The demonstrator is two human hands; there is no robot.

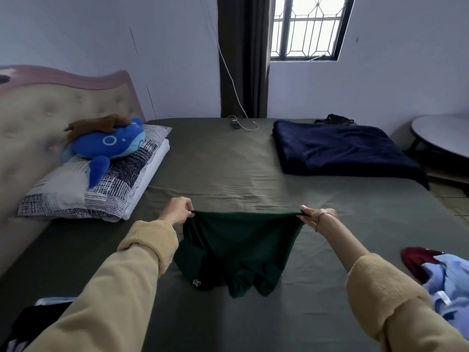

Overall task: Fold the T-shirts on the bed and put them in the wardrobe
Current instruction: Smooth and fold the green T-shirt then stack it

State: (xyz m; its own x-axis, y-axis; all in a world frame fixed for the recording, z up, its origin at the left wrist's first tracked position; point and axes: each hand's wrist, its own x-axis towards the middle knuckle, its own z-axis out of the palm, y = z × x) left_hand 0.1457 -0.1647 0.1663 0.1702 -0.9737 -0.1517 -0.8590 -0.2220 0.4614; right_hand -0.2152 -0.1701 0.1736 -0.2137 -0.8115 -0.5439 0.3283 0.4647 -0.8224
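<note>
A dark green T-shirt point(236, 250) is held stretched above the bed point(228, 161), one edge pinched in each grip, left hand point(177, 212) and right hand point(317, 217); folding seems underway, so lowering it flat is called for next.

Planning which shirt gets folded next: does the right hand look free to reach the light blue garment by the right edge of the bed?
Probably not yet. The right hand pinches one corner of the dark green T-shirt, the left hand the other. The light blue garment lies unobstructed beside that forearm.
</note>
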